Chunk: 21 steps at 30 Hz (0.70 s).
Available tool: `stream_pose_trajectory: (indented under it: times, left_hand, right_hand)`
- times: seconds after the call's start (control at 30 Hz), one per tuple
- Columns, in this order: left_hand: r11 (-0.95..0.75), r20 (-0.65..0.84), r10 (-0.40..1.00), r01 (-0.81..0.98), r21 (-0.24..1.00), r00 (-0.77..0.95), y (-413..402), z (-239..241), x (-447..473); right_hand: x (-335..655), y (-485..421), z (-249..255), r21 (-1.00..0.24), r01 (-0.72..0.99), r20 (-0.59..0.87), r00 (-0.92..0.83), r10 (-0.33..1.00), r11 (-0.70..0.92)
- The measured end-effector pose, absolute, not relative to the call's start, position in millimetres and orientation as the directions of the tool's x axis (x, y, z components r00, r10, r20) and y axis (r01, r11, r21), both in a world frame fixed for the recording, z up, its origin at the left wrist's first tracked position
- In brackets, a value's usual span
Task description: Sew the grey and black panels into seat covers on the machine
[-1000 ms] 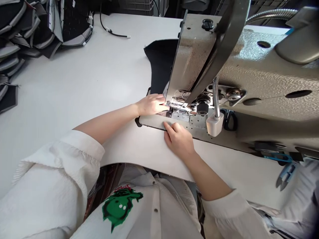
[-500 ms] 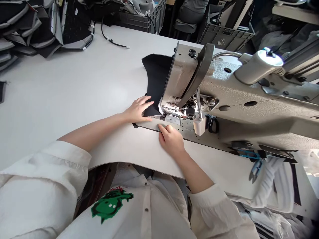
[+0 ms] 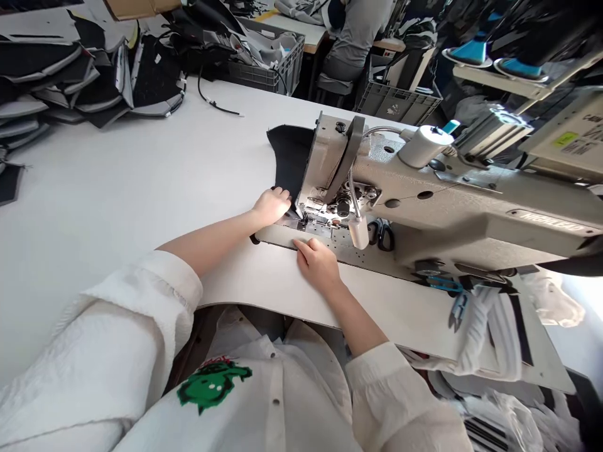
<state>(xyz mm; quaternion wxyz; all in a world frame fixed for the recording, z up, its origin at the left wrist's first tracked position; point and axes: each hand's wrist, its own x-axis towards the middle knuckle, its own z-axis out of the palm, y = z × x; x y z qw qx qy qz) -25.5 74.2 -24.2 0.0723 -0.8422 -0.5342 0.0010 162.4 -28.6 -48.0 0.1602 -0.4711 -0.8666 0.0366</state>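
A black fabric piece (image 3: 293, 160) lies on the table and runs under the head of a sewing machine (image 3: 325, 163). My left hand (image 3: 273, 205) is closed on this fabric's near left part, its fingers curled over, just left of the needle area. At the front edge of the machine bed (image 3: 276, 236) rests my right hand (image 3: 318, 265). Its index finger points left along the bed while the other fingers are folded; whatever is under them is hidden. The presser foot (image 3: 304, 221) sits between and beyond both hands.
Black-handled scissors (image 3: 386, 237) lie under the machine arm, and blue thread snips (image 3: 456, 311) lie at the right. A heap of black and grey pieces (image 3: 85, 75) covers the back left. Grey crates (image 3: 271, 78) and a seated person (image 3: 353, 44) are beyond the table.
My left hand has gone from spread fingers to curled ones on the black fabric and sits a little farther from me. My right hand keeps its pose. The camera view has shifted.
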Motion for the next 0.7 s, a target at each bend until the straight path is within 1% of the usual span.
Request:
stream_pose_trajectory:
  times: [0.1,0.2,0.23,0.27,0.33,0.37,0.4,0.43,0.5,0.53,0.57,0.6,0.7]
  left_hand:
    - [-0.365,0.026,0.928,0.919,-0.148,0.372,44,-17,-20]
    - [-0.309,-0.023,0.951,0.937,-0.160,0.310,-9,-9,-25]
    - [-0.319,-0.048,0.948,0.936,-0.152,0.315,-27,-7,-32]
    - [-0.359,-0.083,0.933,0.926,-0.122,0.351,-42,-4,-41]
    - [-0.487,-0.134,0.864,0.873,0.017,0.484,-62,-1,-67]
    - [-0.528,-0.119,0.836,0.845,0.090,0.535,-65,-1,-83]
    - [-0.526,-0.071,0.839,0.838,0.145,0.539,-65,-3,-98]
    - [-0.473,-0.002,0.876,0.862,0.180,0.482,-63,-8,-114]
    - [-0.246,0.143,0.965,0.944,0.220,0.218,-55,-20,-138]
    - [-0.146,0.182,0.978,0.957,0.251,0.102,-51,-26,-145]
    - [-0.087,0.193,0.981,0.955,0.283,0.032,-49,-32,-150]
    - [-0.078,0.183,0.983,0.948,0.308,0.021,-47,-36,-152]
    - [-0.178,0.128,0.981,0.925,0.337,0.143,-50,-39,-147]
  right_hand:
    - [163,-31,-47,-0.211,0.806,0.234,-0.507,0.829,0.553]
    - [164,-32,-44,-0.200,0.794,0.242,-0.527,0.815,0.574]
    - [164,-32,-44,-0.192,0.788,0.245,-0.538,0.806,0.585]
    - [164,-32,-44,-0.186,0.781,0.247,-0.550,0.798,0.596]
    - [163,-30,-43,-0.183,0.765,0.249,-0.572,0.782,0.618]
    - [163,-30,-43,-0.188,0.757,0.251,-0.579,0.776,0.625]
    - [164,-29,-44,-0.198,0.752,0.254,-0.580,0.774,0.628]
    - [164,-28,-44,-0.210,0.750,0.259,-0.576,0.775,0.628]
    - [165,-26,-44,-0.234,0.748,0.268,-0.565,0.780,0.622]
    - [165,-25,-45,-0.242,0.748,0.270,-0.559,0.784,0.618]
    - [165,-23,-46,-0.248,0.749,0.274,-0.555,0.786,0.615]
    - [165,-22,-46,-0.251,0.749,0.278,-0.551,0.787,0.613]
    - [164,-22,-47,-0.248,0.730,0.293,-0.570,0.768,0.637]
